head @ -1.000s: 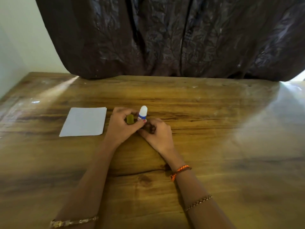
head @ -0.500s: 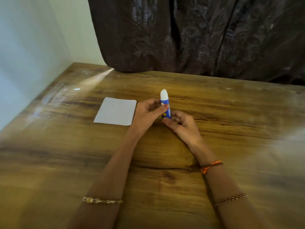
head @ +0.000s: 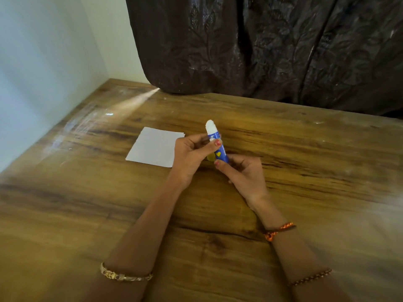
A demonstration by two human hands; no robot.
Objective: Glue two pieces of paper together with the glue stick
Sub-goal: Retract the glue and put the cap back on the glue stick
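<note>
Glue stick (head: 216, 143): uncapped, white glue end up and tilted a little to the left, blue barrel with yellow marks. Held above the tabletop (head: 305, 162) near mid-surface, between both hands.

Left hand (head: 192, 156): fingers closed round the upper barrel, thumb pressed on the label. A yellowish piece sits low in this palm beside the barrel; cannot tell whether it is the cap.

Right hand (head: 244, 173): fingers closed on the bottom end of the barrel, thumb tip against it. The two hands are nearly touching.

Paper (head: 155, 147): white, lying flat just left of the left hand, whose knuckles overlap its right edge in this view. A second edge shows at the far right corner, so likely more than one sheet stacked; count not certain. Near and left edges lie clean on the wood.

Tabletop edges: left edge runs against a pale wall (head: 48, 73); far edge sits under a dark patterned curtain (head: 261, 46) that drapes onto the wood. Bare wood to the right of the hands, in front of the forearms, and between paper and wall.

Wrists: gold bangle (head: 125, 275) on the left forearm; orange thread band (head: 278, 231) and a beaded bracelet (head: 309, 277) on the right.
</note>
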